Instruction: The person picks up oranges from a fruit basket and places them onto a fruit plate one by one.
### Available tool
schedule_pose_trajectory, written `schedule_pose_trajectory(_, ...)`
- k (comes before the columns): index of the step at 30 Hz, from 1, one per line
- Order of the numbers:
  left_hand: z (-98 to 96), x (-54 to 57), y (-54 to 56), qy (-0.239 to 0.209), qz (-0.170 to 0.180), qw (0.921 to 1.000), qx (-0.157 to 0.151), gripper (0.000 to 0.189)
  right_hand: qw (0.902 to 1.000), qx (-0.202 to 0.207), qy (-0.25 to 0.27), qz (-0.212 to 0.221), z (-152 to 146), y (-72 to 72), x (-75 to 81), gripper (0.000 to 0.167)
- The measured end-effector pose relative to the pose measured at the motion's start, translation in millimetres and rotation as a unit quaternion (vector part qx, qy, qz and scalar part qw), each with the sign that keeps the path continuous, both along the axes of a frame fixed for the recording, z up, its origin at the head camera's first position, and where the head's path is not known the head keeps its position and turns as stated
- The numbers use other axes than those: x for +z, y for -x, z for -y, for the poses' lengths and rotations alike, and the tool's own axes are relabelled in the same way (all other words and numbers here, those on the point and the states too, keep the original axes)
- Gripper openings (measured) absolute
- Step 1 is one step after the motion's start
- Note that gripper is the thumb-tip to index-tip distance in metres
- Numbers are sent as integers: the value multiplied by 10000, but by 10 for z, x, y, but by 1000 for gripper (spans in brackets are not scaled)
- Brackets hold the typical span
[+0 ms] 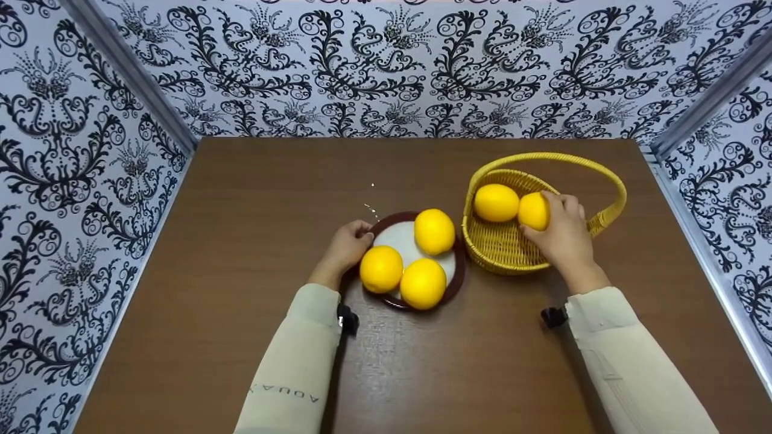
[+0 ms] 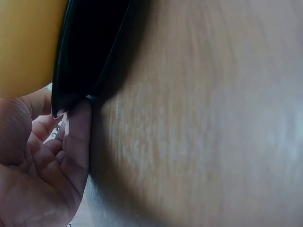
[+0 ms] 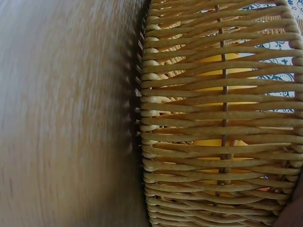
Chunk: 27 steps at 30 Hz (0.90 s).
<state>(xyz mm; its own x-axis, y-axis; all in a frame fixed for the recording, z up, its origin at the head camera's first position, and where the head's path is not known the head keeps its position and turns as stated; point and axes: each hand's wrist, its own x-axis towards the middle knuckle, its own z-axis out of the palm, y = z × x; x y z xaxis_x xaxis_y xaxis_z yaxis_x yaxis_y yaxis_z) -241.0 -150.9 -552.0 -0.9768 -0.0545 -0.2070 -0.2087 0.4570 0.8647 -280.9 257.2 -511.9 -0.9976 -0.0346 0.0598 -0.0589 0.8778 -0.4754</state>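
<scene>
On a round plate [image 1: 408,233] with a white middle and dark brown rim lie three yellow-orange oranges [image 1: 423,284]. My left hand [image 1: 350,247] pinches the plate's left rim; in the left wrist view the thumb is above and the fingers [image 2: 78,137] are under the edge. Right of the plate stands a yellow wicker basket [image 1: 506,265] with a tall arched handle. Inside it, one orange [image 1: 496,203] lies at the left. My right hand [image 1: 566,232] reaches into the basket and grips another orange [image 1: 534,211] beside that one. Through the weave, yellow fruit [image 3: 215,75] shows in the right wrist view.
Everything stands on a brown wooden table [image 1: 253,199]. Patterned black-and-white walls [image 1: 386,72] border it at the back and both sides. The basket handle [image 1: 615,199] arches over behind and right of my right hand.
</scene>
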Motion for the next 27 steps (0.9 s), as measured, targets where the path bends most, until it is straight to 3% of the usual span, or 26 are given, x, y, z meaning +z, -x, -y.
schedule_pose_trajectory(13,0,8,-18,28,-146,9999,-40,20,9999,29,99,-7,-11,-15,7,81)
schedule_pose_trajectory(27,-7,10,-11,32,-76,10000,11,21,9997,31,149,183,-13,-20,40,82)
